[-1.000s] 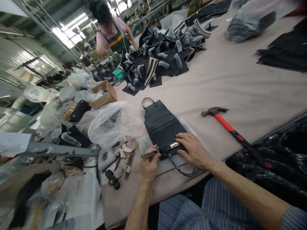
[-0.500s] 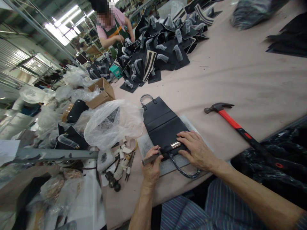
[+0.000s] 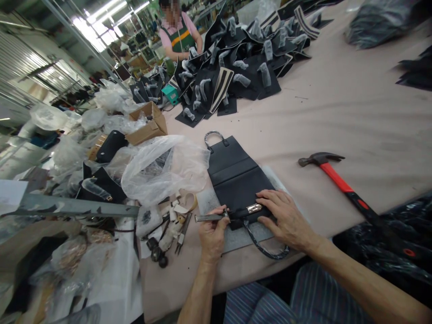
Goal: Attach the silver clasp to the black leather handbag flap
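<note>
A flat black handbag panel (image 3: 232,159) lies across a grey board (image 3: 232,242) in front of me. It has a wrapped handle (image 3: 265,250) at the near end, another at the far end, and a shiny metal clasp (image 3: 254,208). My left hand (image 3: 212,236) pinches a silvery bar-shaped metal tool (image 3: 207,218) at the panel's left edge; its exact kind is unclear. Beside the clasp, my right hand (image 3: 286,218) rests on the panel with fingers spread. A claw hammer (image 3: 337,177) with a red and black handle lies to the right.
Left of the panel are a clear plastic bag (image 3: 168,166), small tools and scraps (image 3: 173,227), and a cardboard box (image 3: 150,123). More black bag pieces (image 3: 249,67) are heaped at the back, where a co-worker (image 3: 180,36) stands. Dark wrapped goods (image 3: 381,22) sit at far right.
The metal tool in my left hand has swung from slanting to nearly level. My right hand stays on the panel. The whole view has shifted slightly.
</note>
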The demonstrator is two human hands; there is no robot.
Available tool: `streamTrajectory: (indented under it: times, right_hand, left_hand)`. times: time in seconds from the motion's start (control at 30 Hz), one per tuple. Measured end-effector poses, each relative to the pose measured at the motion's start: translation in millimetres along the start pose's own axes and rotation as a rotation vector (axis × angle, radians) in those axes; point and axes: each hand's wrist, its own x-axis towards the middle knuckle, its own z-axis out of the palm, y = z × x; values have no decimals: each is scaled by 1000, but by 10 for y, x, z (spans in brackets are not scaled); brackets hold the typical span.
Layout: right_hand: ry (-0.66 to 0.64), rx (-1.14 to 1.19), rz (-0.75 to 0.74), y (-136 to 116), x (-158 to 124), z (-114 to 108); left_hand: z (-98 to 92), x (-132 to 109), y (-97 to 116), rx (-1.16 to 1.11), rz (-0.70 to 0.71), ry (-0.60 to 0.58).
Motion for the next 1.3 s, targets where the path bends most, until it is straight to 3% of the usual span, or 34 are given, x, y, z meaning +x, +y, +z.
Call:
streamTrajectory:
  times: [0.43, 0.77, 1.07, 1.3]
  right_hand:
    - [-31, 19, -20, 79, -16, 41]
    - [-44, 23, -14, 100, -4, 49]
    - [-48, 51, 24, 73, 25, 27]
    - [-64, 53, 35, 53, 45, -10]
  left_hand:
    - [-30, 21, -69, -1, -108, -35]
    - [-8, 31, -5, -60, -70, -37]
    - [2, 58, -6, 78, -46, -48]
    - [-2, 45, -28, 219, 83, -74]
